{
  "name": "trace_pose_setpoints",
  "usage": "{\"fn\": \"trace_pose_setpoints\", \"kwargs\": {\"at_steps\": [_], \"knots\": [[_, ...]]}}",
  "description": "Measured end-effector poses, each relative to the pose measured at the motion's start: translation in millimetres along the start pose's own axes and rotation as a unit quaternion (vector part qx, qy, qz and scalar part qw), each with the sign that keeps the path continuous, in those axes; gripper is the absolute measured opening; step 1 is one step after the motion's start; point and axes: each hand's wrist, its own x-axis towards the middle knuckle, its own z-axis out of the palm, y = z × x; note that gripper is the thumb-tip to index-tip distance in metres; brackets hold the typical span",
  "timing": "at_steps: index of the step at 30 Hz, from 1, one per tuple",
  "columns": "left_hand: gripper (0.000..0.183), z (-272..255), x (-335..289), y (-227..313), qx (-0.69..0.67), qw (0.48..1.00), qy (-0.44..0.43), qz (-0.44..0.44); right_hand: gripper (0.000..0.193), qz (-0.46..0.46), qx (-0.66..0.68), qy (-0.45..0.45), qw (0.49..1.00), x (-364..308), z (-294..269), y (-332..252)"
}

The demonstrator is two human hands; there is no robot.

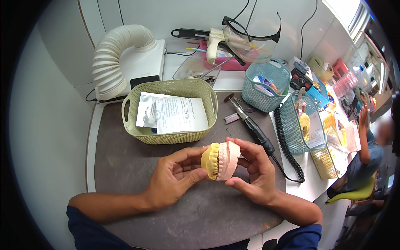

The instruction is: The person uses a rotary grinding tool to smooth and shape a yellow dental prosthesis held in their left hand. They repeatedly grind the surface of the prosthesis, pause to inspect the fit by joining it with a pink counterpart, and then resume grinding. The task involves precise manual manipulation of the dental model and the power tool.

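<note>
Over the grey work mat I hold a pair of dental casts with their tooth rows facing each other. My left hand (177, 173) has thumb and fingers closed round the yellow dental cast (209, 161). On the other side, my right hand (256, 171) grips the pink dental cast (230, 160) between its thumb and fingers. The two casts meet along the teeth, turned sideways so the bite line runs up and down. Beyond my right hand lies a rotary handpiece (255, 127) with a disc at its tip, close to a small brush (232, 118).
A green basket (166, 137) with papers and a packet stands beyond my hands. Blue baskets (266, 79) stand at the right, along a coiled black cord (287, 146). A white ribbed hose (110, 58) and safety glasses (254, 39) are at the back. Another person (364, 154) sits far right.
</note>
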Motion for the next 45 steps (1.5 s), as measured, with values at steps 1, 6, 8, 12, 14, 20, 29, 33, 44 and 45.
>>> {"fn": "trace_pose_setpoints", "kwargs": {"at_steps": [1,6,8,12,14,20,29,33,44,45], "knots": [[0.046,0.1,-0.1,-0.1,0.004,1.0,0.001,0.0,0.076,-0.005,-0.007,0.001,1.0,0.2,-0.2,-1.0],[0.045,-1.8,-1.1,-5.0,0.014,1.0,0.011,0.003,0.076,-0.035,-0.052,0.001,0.998,1.5,-1.0,-2.7],[0.045,-1.2,-1.7,-4.2,0.014,1.0,0.013,0.0,0.075,-0.054,-0.072,0.001,0.996,2.7,-1.4,-3.0],[0.044,-0.4,-2.5,-5.3,0.023,1.0,0.021,0.002,0.073,-0.054,-0.09,0.0,0.995,2.6,-3.1,-3.5],[0.043,-1.6,-2.2,-5.0,0.025,0.999,0.021,-0.006,0.073,-0.051,-0.092,-0.004,0.994,3.2,-4.1,-3.5],[0.042,-1.3,-0.9,-1.9,0.033,0.999,0.023,-0.036,0.072,-0.008,-0.047,-0.026,0.999,2.9,-7.3,-5.3],[0.045,-1.2,0.7,-5.8,0.01,0.999,0.042,-0.031,0.073,0.027,-0.012,-0.037,0.999,3.7,-6.6,-3.5],[0.044,-0.7,1.3,-5.1,0.012,0.999,0.042,-0.028,0.072,0.033,-0.002,-0.035,0.999,1.6,-5.6,-3.5],[0.049,-2.0,0.5,-3.6,0.029,0.998,0.034,-0.035,0.072,0.066,0.006,-0.046,0.997,-0.4,-6.8,-6.7],[0.05,-2.3,0.5,-3.9,0.033,0.998,0.03,-0.039,0.072,0.072,0.01,-0.047,0.996,-0.6,-6.9,-6.0]]}}
